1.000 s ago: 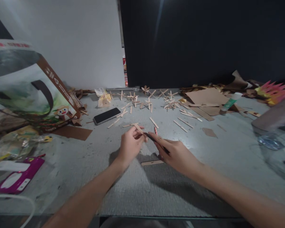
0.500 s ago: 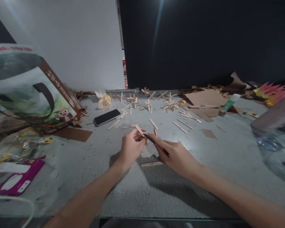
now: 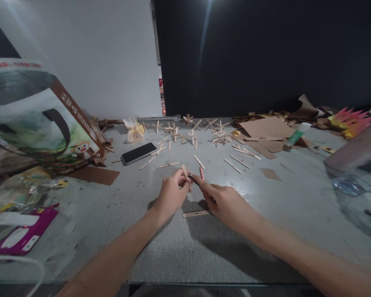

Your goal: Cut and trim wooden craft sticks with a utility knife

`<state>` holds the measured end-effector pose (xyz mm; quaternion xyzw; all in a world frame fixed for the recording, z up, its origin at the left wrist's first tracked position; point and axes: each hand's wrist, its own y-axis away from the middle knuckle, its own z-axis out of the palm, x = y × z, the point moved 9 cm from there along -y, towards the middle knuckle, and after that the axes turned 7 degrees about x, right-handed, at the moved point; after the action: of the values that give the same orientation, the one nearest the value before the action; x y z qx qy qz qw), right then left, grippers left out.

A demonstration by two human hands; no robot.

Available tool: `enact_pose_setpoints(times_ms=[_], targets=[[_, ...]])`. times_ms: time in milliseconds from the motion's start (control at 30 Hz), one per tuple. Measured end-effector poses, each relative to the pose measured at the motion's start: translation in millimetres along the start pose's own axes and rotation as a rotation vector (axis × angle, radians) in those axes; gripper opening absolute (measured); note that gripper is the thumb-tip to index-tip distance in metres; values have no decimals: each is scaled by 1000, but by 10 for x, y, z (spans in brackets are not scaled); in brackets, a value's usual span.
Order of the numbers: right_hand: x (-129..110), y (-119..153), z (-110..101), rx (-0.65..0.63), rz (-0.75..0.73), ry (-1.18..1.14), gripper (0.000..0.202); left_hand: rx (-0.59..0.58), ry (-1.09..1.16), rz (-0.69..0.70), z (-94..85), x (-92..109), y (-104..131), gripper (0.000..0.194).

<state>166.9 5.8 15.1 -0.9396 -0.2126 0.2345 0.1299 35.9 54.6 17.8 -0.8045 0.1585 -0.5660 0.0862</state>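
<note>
Near the middle of the grey table (image 3: 160, 255), my left hand (image 3: 172, 192) pinches a short wooden stick (image 3: 184, 170) that points up and away. My right hand (image 3: 224, 202) grips a dark, thin tool (image 3: 194, 179) whose tip meets the stick at the left fingertips. What kind of tool it is cannot be made out. A flat wooden stick (image 3: 195, 214) lies on the table below the hands, its right end near my right hand. A red-striped thin item (image 3: 201, 172) shows just beyond the right fingers.
Several wooden sticks (image 3: 233, 166) and crossed-stick pieces (image 3: 193, 135) lie beyond the hands. A phone (image 3: 139, 154), a printed bag (image 3: 77, 136) and a purple case (image 3: 26, 233) are leftward. Cardboard (image 3: 264, 126), a glue stick (image 3: 297, 135) and a clear container (image 3: 358, 206) are at the right.
The stick in my left hand has turned more upright. The dark tool's tip stays against it, with less of the tool showing. Both hands have barely moved.
</note>
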Motion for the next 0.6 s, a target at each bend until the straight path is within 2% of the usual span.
enact_pose_setpoints(times_ms=[200, 300, 400, 600], targets=[[1, -31, -40, 12, 30, -71, 68, -20, -80, 40, 21, 43, 5, 16], [23, -58, -132, 88, 66, -213, 55, 10, 5, 39, 24, 49, -13, 21], [48, -63, -170, 161, 109, -388, 52, 65, 59, 45, 2, 50, -23, 23], [94, -32, -32, 178, 260, -705, 52, 156, 138, 44, -26, 42, 0, 30]])
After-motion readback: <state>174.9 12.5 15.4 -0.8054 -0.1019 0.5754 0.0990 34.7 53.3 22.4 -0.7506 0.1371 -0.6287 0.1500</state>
